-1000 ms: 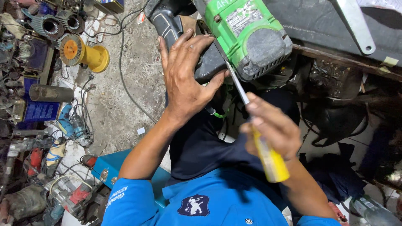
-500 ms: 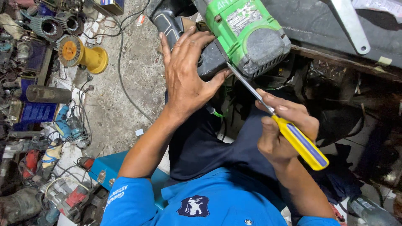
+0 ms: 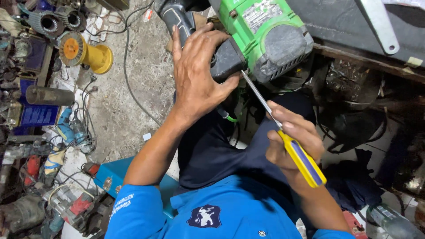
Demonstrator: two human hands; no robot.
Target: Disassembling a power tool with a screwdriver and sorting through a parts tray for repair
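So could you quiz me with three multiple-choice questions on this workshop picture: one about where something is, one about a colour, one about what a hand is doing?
1. Where does the screwdriver's tip touch?
A. the green power tool
B. the yellow spool
C. the blue box

2. What colours are on the screwdriver's handle?
A. red and black
B. yellow and blue
C. all green

3. What is the left hand doing?
A. hanging free
B. resting flat on the floor
C. holding the power tool's dark grip

Answers:
1 A, the metal shaft runs up to the tool's green and grey body.
2 B, the handle in the right hand is yellow with a blue stripe.
3 C, its fingers wrap over the dark part.
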